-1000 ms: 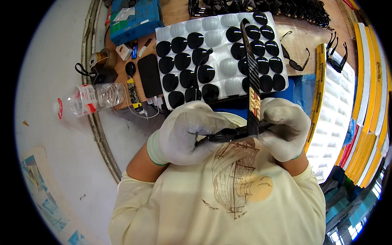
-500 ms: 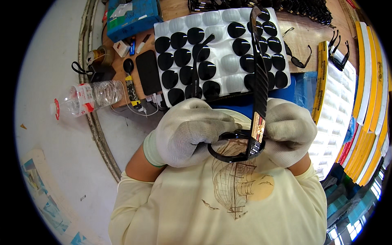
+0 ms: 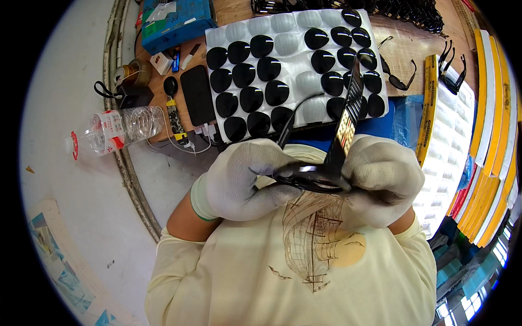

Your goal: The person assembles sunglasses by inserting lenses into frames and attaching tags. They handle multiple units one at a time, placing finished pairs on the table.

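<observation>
A black sunglasses frame [image 3: 311,179] with gold trim on one temple is held in front of my chest. Its temples point up and away from me, over the near edge of the lens tray. My left hand [image 3: 247,178], in a white knit glove, pinches the left part of the frame between thumb and fingers. My gloved right hand [image 3: 384,179] is closed on the right end, beside the gold-trimmed temple. Beyond the hands lies a white lens tray [image 3: 298,44] with rows of round dark lenses [image 3: 251,99] and several bare pockets.
Left of the tray are a phone [image 3: 197,96], a yellow-black tool [image 3: 175,117], a plastic bottle [image 3: 128,129] and a blue box [image 3: 176,26]. Finished-looking sunglasses [image 3: 399,81] lie at right, near stacked yellow-edged trays [image 3: 486,136]. More black frames [image 3: 410,15] are piled at the back.
The sunglasses frame has tilted and turned, so its rims now look flatter and its temples shorter. My left hand has shifted its grip and its thumb sits lower.
</observation>
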Motion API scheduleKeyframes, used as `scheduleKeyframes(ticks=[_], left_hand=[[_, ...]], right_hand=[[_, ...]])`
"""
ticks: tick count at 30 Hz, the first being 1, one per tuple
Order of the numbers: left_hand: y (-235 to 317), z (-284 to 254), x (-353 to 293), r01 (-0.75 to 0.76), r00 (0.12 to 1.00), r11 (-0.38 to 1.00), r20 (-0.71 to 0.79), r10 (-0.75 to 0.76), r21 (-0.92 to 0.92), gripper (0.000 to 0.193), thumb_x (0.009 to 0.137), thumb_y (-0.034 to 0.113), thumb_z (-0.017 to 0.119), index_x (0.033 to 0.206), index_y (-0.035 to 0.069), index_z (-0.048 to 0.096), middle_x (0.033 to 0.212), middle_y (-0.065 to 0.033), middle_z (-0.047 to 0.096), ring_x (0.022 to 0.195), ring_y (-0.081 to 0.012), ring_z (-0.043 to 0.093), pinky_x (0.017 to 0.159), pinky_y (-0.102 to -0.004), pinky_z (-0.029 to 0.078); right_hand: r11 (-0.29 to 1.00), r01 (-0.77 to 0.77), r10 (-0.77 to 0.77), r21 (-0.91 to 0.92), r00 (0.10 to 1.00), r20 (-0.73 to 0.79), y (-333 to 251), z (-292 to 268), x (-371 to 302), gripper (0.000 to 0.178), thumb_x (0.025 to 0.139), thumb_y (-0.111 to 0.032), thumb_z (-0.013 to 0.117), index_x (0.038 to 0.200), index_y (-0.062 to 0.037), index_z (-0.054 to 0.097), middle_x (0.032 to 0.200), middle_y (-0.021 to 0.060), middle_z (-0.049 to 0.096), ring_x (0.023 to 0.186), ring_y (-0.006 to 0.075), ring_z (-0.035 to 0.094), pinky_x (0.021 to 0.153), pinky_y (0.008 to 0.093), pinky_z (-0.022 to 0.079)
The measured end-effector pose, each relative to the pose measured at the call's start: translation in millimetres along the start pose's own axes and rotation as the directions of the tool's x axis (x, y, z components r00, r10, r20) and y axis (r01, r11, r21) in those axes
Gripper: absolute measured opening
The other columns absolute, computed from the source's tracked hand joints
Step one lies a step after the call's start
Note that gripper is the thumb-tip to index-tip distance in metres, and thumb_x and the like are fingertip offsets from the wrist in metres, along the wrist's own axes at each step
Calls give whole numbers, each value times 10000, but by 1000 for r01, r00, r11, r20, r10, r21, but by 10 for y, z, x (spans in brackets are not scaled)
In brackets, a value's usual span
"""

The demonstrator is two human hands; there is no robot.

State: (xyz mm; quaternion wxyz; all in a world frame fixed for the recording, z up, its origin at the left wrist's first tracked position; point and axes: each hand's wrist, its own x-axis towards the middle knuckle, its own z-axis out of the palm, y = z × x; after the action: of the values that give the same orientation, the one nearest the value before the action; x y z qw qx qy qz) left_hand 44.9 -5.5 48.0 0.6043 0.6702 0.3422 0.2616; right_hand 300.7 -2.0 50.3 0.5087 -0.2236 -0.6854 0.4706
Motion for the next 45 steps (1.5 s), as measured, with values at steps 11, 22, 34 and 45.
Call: scheduleKeyframes(ticks=[11, 22, 34, 45], left_hand=[[-120, 158, -124, -170, 980, 929, -152, 125, -328, 368, 890, 27, 730, 1171, -35, 502, 1039, -159, 707, 940, -184, 721, 821, -330, 590], [5, 169, 22, 25, 973, 999, -232, -19, 23, 179, 983, 59, 576, 1109, -67, 562, 902, -135, 714, 813, -187, 741, 752, -290, 580], [-14, 161, 27, 112, 981, 990, -150, -123, -80, 230, 1007, 156, 544, 1102, -48, 591, 810, -116, 734, 741, -192, 731, 679, -317, 556], [2, 124, -11, 277, 956, 927, -26, -293, -253, 290, 1034, 237, 540, 1094, -39, 603, 822, -85, 731, 751, -136, 688, 701, -282, 548]], right_hand=[[992, -117, 114, -38, 991, -73, -30, 20, -23, 320, 725, 65, 737, 1044, 57, 717, 783, 137, 696, 659, 261, 684, 607, 314, 534], [954, -242, 285, 177, 915, -285, -3, 107, -131, 396, 808, 102, 721, 1193, 78, 629, 1074, 160, 727, 984, 199, 718, 892, 321, 557], [848, -391, 515, 357, 765, -387, 90, 374, -25, 219, 900, 1, 685, 1109, 46, 636, 1021, 85, 614, 821, 101, 605, 746, 259, 521], [585, -749, 767, 313, 635, 87, 175, 36, -90, 297, 961, -239, 665, 1010, 54, 670, 783, 7, 637, 702, 49, 543, 605, 223, 429]])
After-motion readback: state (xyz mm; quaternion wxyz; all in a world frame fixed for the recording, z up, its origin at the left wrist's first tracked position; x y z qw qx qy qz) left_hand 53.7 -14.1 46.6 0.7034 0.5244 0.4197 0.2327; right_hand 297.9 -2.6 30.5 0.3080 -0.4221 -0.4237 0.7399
